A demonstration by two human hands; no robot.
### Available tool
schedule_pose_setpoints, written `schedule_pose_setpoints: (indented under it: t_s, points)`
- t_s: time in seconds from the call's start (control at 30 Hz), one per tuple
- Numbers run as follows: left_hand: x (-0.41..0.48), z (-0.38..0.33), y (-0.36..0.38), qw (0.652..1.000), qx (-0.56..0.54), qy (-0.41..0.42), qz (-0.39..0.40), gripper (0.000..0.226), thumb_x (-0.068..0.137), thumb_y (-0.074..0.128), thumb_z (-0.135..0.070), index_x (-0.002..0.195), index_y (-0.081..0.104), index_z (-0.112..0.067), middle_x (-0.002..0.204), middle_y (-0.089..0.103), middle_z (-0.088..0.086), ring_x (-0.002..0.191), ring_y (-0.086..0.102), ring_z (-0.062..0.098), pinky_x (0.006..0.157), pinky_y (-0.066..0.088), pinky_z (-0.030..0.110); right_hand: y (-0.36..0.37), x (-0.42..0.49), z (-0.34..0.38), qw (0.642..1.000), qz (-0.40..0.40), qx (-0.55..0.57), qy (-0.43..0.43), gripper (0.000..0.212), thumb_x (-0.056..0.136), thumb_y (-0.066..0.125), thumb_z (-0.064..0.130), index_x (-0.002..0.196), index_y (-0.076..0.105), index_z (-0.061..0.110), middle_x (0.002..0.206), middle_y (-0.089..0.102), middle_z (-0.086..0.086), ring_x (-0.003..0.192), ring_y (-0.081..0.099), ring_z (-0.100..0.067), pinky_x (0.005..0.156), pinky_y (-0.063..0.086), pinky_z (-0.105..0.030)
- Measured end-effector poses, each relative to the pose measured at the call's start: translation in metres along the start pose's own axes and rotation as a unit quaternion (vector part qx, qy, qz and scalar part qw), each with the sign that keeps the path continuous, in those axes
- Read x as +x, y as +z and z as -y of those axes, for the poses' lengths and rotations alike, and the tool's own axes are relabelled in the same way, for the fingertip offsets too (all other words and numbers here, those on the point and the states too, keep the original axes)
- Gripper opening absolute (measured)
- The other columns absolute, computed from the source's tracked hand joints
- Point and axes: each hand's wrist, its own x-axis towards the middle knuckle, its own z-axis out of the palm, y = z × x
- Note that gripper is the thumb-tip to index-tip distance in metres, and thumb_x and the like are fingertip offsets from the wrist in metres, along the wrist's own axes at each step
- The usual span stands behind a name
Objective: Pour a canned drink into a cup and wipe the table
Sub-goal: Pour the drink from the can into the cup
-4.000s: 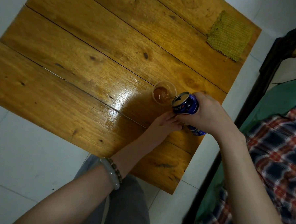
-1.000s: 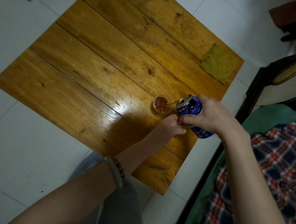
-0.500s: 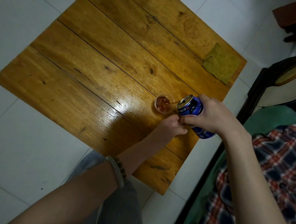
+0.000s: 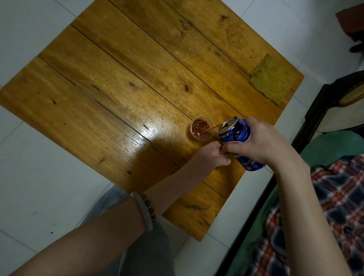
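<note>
The pour is under way. The right hand (image 4: 261,142) grips the can (image 4: 236,131) around its body, tipped with the mouth toward 9 o'clock, and a thin brown stream runs from it into the cup (image 4: 201,128). The cup stands on the tabletop (image 4: 137,82) toward the edge at 4 o'clock, with the can just beside it at its 3 o'clock. The drink inside is reddish-brown with bubbles on top, and it looks well up the cup.

The left hand (image 4: 209,155) lies at the cup's 5 o'clock with its fingers curled toward the base. The right hand's fingertips cover the contact, so I cannot tell whether it pinches the cup or only rests beside it.

To do this step well, hold the tilt shallow so the stream stays thin and lands inside the rim, not on it. The cup looks light and small, so it should be steadied low down. Foam may rise quickly, so ease the can upright before the drink reaches the brim. Drips from the can's lip are the likely mess. The cloth (image 4: 271,79) waits at the 1 o'clock corner for wiping.

The can is blue with white characters and a small red mark near its top. These are too small to read, and no brand can be made out.
</note>
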Motion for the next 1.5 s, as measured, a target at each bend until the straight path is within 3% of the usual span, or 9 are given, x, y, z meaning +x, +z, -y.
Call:
schedule_pose_setpoints:
  t_s: [0.13, 0.33, 0.57, 0.7, 0.8, 1.03, 1.17, 1.3, 1.5]
  points:
    - [0.0005, 0.0008, -0.0001, 1.0, 0.016, -0.003, 0.004, 0.029, 0.089, 0.056, -0.003, 0.092, 0.052, -0.032, 0.094, 0.057, -0.013, 0.085, 0.055, 0.0, 0.079, 0.044, 0.013, -0.0007, 0.0002, 0.0004, 1.0, 0.002, 0.002, 0.003, 0.059, 0.051, 0.065, 0.062, 0.094, 0.045, 0.027, 0.091, 0.053, -0.003, 0.082, 0.051, -0.02, 0.067, 0.041, -0.032]
    - [0.0036, 0.0036, -0.0016, 0.999, 0.036, -0.005, -0.01, 0.024, 0.084, 0.063, -0.011, 0.089, 0.053, -0.032, 0.093, 0.058, -0.009, 0.087, 0.054, 0.005, 0.086, 0.045, 0.025, -0.0007, 0.0005, 0.0014, 1.0, -0.001, -0.005, 0.005, 0.056, 0.053, 0.068, 0.06, 0.093, 0.045, 0.027, 0.091, 0.053, -0.002, 0.082, 0.05, -0.02, 0.066, 0.04, -0.032]
    - [-0.0006, 0.0017, 0.0001, 1.0, -0.018, 0.0, 0.002, 0.022, 0.067, 0.058, -0.01, 0.088, 0.056, -0.004, 0.084, 0.057, 0.004, 0.084, 0.053, 0.016, 0.077, 0.042, 0.03, -0.0018, -0.0004, 0.0025, 1.0, 0.002, -0.005, 0.003, 0.057, 0.053, 0.067, 0.06, 0.093, 0.045, 0.026, 0.09, 0.053, -0.002, 0.081, 0.051, -0.019, 0.066, 0.041, -0.032]
    - [0.0, 0.0052, -0.0003, 0.999, -0.035, -0.006, 0.016, 0.021, 0.076, 0.057, 0.002, 0.08, 0.056, -0.018, 0.078, 0.062, -0.008, 0.078, 0.058, 0.004, 0.073, 0.042, 0.023, -0.0019, -0.002, 0.0028, 1.0, 0.002, -0.013, 0.003, 0.057, 0.054, 0.067, 0.06, 0.093, 0.043, 0.026, 0.09, 0.051, -0.002, 0.08, 0.05, -0.019, 0.064, 0.039, -0.031]
    - [0.0003, 0.0052, 0.0006, 1.0, -0.025, -0.01, 0.006, 0.013, 0.068, 0.059, -0.007, 0.075, 0.053, -0.016, 0.075, 0.058, -0.004, 0.076, 0.054, 0.009, 0.071, 0.041, 0.024, -0.0019, -0.0025, 0.0029, 1.0, 0.001, -0.012, 0.0, 0.055, 0.056, 0.069, 0.059, 0.093, 0.043, 0.026, 0.09, 0.051, -0.002, 0.08, 0.049, -0.019, 0.065, 0.039, -0.031]
    - [0.0001, 0.0066, 0.0005, 1.0, -0.021, -0.007, -0.001, 0.049, 0.066, 0.058, -0.011, 0.109, 0.051, 0.012, 0.111, 0.056, 0.029, 0.107, 0.055, 0.036, 0.09, 0.044, 0.041, -0.0013, -0.0027, 0.0036, 1.0, 0.001, -0.01, 0.004, 0.055, 0.056, 0.07, 0.058, 0.093, 0.046, 0.025, 0.091, 0.053, -0.003, 0.082, 0.051, -0.02, 0.066, 0.042, -0.033]
    - [-0.0006, 0.0075, 0.0006, 0.999, -0.038, -0.023, -0.003, 0.041, 0.066, 0.058, -0.01, 0.102, 0.052, 0.011, 0.096, 0.055, 0.017, 0.092, 0.052, 0.024, 0.081, 0.04, 0.034, -0.001, -0.0027, 0.0042, 1.0, 0.0, -0.013, 0.002, 0.055, 0.057, 0.07, 0.058, 0.093, 0.045, 0.026, 0.091, 0.053, -0.002, 0.082, 0.05, -0.02, 0.066, 0.04, -0.032]
    - [-0.0026, 0.005, -0.0009, 0.999, -0.038, -0.021, 0.002, 0.015, 0.066, 0.057, -0.01, 0.08, 0.052, -0.008, 0.078, 0.052, 0.005, 0.074, 0.048, 0.012, 0.069, 0.039, 0.024, -0.0021, -0.0036, 0.0075, 1.0, 0.001, -0.013, 0.002, 0.054, 0.059, 0.071, 0.056, 0.094, 0.046, 0.025, 0.09, 0.052, -0.002, 0.082, 0.05, -0.02, 0.067, 0.041, -0.032]
    - [-0.0041, 0.0085, -0.0042, 0.999, -0.047, -0.012, 0.01, 0.044, 0.07, 0.056, -0.009, 0.109, 0.051, 0.011, 0.093, 0.051, 0.014, 0.086, 0.046, 0.021, 0.074, 0.038, 0.029, -0.0017, -0.0027, 0.0099, 1.0, 0.001, -0.013, 0.004, 0.054, 0.058, 0.071, 0.056, 0.095, 0.048, 0.024, 0.092, 0.053, -0.003, 0.083, 0.051, -0.02, 0.068, 0.042, -0.033]
